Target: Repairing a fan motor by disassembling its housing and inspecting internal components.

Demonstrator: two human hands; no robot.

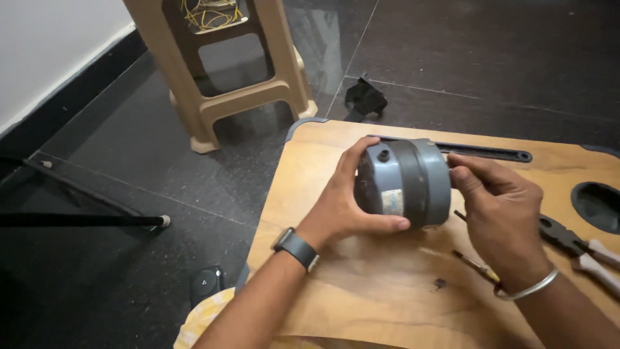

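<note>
head view: a grey motor (pixel 403 184) sits at the centre of a wooden table (pixel 361 291), lifted a little or resting on its edge; i cannot tell which. the left hand (pixel 349 200) wraps it from 9 o'clock, thumb under the lower rim, fingers over the top near a small black knob (pixel 383 156). the right hand (pixel 500 210) grips the other end from 3 o'clock, fingertips pressed on the rim. both hands are clenched on the motor. a watch (pixel 296 247) is on the left wrist, a metal bangle (pixel 526 289) on the right.

at 3 o'clock from the motor lie pliers (pixel 578 249) beside a dark oval hole (pixel 597 205) in the table; a thin screwdriver (pixel 475 264) lies at 5 o'clock, just under the right hand. a long black bar (pixel 484 152) runs at 12 o'clock. on the dark floor a beige stool (pixel 226 71) stands at 11 o'clock.

risk, as i judge it: the casing is round and smooth, so a loose grip could let it roll off toward the table edge, or drop onto the screwdriver.
</note>
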